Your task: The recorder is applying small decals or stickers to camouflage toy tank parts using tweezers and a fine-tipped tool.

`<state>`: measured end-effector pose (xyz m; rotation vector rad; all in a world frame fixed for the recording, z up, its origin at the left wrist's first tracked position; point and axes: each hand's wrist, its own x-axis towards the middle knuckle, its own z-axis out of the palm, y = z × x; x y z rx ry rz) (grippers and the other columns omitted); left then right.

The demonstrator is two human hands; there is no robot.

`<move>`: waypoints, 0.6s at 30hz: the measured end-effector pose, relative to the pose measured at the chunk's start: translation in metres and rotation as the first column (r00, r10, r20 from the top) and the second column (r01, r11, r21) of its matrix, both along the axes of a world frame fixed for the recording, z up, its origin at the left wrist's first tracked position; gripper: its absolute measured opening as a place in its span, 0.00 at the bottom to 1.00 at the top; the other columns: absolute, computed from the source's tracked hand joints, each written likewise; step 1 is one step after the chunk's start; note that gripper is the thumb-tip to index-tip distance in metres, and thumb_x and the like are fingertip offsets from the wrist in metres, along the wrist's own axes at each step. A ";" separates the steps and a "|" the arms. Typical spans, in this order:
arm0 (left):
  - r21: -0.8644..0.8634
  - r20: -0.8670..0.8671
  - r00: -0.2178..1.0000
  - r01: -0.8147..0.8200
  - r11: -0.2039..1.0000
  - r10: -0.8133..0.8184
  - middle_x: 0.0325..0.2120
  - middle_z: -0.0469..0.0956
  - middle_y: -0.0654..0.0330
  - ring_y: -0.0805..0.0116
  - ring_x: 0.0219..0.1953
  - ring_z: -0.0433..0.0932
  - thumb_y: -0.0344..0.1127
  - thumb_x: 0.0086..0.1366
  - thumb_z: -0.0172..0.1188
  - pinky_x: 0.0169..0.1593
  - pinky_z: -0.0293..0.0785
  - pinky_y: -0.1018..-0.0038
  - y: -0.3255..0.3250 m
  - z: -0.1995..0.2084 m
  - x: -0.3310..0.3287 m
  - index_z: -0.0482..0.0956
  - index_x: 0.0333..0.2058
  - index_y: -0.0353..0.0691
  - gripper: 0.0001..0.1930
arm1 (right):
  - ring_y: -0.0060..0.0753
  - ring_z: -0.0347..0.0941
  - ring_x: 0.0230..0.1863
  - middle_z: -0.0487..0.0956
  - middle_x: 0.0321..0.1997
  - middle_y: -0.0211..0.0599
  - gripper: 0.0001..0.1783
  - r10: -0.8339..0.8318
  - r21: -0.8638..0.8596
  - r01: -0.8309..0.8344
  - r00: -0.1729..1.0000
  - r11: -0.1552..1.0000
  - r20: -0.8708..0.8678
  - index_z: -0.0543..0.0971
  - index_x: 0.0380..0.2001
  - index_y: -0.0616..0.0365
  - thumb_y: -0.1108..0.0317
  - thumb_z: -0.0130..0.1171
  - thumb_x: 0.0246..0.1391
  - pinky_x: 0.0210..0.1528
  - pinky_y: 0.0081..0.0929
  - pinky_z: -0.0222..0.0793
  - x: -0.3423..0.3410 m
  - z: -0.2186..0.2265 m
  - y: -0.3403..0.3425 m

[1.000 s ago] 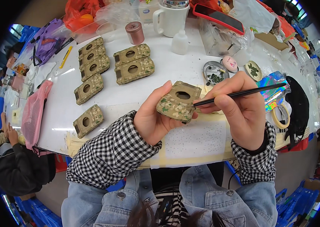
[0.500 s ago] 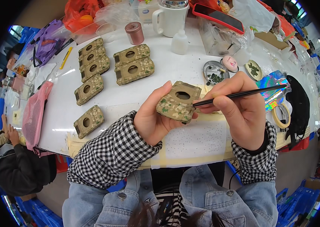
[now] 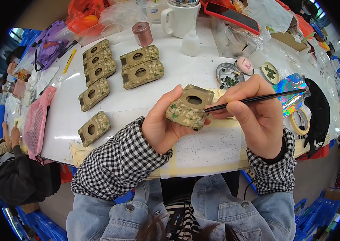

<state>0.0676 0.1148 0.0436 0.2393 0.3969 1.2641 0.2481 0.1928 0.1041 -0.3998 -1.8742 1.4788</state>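
My left hand is closed around a camouflage model tank hull with a round hole in its top, held tilted above the table. Black tweezers are pinched in my right hand, and their tips touch or nearly touch the hull's right side. Whether anything sits between the tips is too small to tell. Under both hands lies a white sheet scattered with tiny dark specks. More camouflage hulls of the same kind stand left of my hands, among them a single one and a pair.
Right of centre are a round clear dish of dark green bits, a small dish of green pieces and a tape roll. Farther back stand a white mug, a squeeze bottle and a red-cased phone. Another person's sleeve shows at left.
The hull in my left hand has shifted and tipped very slightly. My right hand has moved a touch to the right, the tweezers staying at the hull's side.
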 end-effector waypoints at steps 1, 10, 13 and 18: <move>0.001 0.001 1.000 0.001 1.000 -0.001 0.42 0.77 0.48 0.56 0.39 0.79 0.50 0.69 0.37 0.42 0.79 0.71 0.000 0.000 0.000 0.67 0.52 0.32 0.27 | 0.21 0.75 0.34 0.71 0.31 0.33 0.07 0.000 0.000 0.000 1.000 1.000 -0.001 0.71 0.33 0.69 0.74 0.53 0.58 0.38 0.16 0.73 0.000 0.000 0.000; -0.002 0.008 1.000 -0.006 1.000 0.006 0.41 0.77 0.47 0.56 0.38 0.79 0.50 0.69 0.37 0.42 0.80 0.71 0.000 0.001 0.000 0.66 0.52 0.31 0.26 | 0.22 0.75 0.35 0.69 0.33 0.34 0.07 0.021 -0.015 -0.021 1.000 1.000 -0.012 0.71 0.34 0.69 0.74 0.52 0.58 0.38 0.16 0.73 0.000 0.000 0.000; -0.002 0.003 1.000 -0.008 1.000 0.008 0.42 0.76 0.47 0.55 0.39 0.79 0.50 0.69 0.36 0.42 0.79 0.71 0.000 0.001 0.000 0.66 0.52 0.31 0.26 | 0.22 0.75 0.35 0.69 0.34 0.34 0.06 0.012 -0.041 -0.013 0.999 0.999 -0.031 0.71 0.34 0.69 0.75 0.52 0.58 0.39 0.16 0.74 -0.001 0.000 0.000; 0.005 0.012 1.000 -0.005 1.000 0.005 0.42 0.76 0.47 0.55 0.39 0.79 0.50 0.69 0.36 0.43 0.79 0.71 0.001 0.000 0.001 0.66 0.52 0.31 0.26 | 0.32 0.77 0.37 0.75 0.36 0.45 0.09 0.012 0.034 -0.012 1.000 0.999 0.013 0.66 0.35 0.66 0.70 0.50 0.59 0.42 0.26 0.77 0.000 0.000 0.002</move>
